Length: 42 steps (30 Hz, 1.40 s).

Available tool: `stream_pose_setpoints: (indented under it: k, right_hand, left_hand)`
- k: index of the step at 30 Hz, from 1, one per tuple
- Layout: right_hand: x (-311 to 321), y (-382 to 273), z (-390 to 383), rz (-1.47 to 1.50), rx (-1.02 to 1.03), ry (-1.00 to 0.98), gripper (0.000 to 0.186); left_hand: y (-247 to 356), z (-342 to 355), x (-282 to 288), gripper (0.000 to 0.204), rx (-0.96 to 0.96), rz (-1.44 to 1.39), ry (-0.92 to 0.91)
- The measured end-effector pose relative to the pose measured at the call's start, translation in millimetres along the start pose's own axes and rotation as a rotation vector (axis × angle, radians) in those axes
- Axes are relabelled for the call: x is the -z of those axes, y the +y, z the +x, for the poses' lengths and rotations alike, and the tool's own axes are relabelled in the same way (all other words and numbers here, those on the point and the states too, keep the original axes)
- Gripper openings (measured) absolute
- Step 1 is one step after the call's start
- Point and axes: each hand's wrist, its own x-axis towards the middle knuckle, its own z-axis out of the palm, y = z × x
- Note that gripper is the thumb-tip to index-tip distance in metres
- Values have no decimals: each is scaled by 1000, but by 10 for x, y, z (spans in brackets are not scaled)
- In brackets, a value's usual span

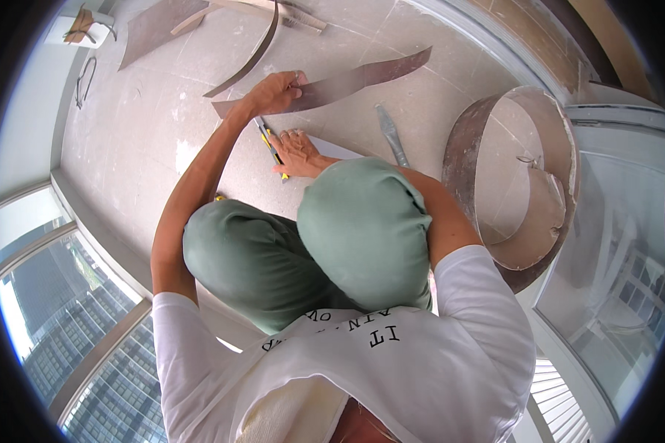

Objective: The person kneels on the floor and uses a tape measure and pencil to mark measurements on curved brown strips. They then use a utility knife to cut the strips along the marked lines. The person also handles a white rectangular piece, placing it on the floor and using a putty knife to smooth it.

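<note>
Head view showed the left hand (275, 91) pressing flat on a long brown strip (347, 83) lying on the floor (148, 125); just nearer, the right hand (297, 151) gripped a yellow knife (271, 146) at the strip's near edge.

left hand (275, 92) presses down long brown strip (325, 87) on floor (148, 125) | right hand (294, 151) grips yellow-black utility knife (272, 148) just below strip | metal scraper (391, 134) lies nearby | round brown hoop (462, 159) at right
</note>
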Motion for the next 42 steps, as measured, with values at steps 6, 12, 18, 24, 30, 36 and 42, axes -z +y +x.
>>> stream_pose_setpoints:
  k: [6,12,18,24,30,36,42]
  right_hand:
    - [-119,-73,180,-85,-180,-41,50]
    - [-179,-43,130,-58,-179,24,60]
    - [66,48,-323,90,-17,115,50]
    - [374,45,-520,188,132,85,40]
    - [395,3,-439,252,275,0,30]
    - [568,287,-724,813,-76,-247,22]
    - [1109,973,-1269,1357,-593,73,39]
  left_hand:
    - [126,-266,11,22,65,-75,18]
    - [-164,-254,-118,35,146,-74,-29]
    - [-361,-386,-195,37,193,-51,-37]
    - [-518,-443,-201,33,225,-33,28]
    - [-629,-299,-183,28,189,-122,50]
    - [-975,-387,-100,26,218,-49,93]
    - [-1052,-155,-114,30,-11,139,145]
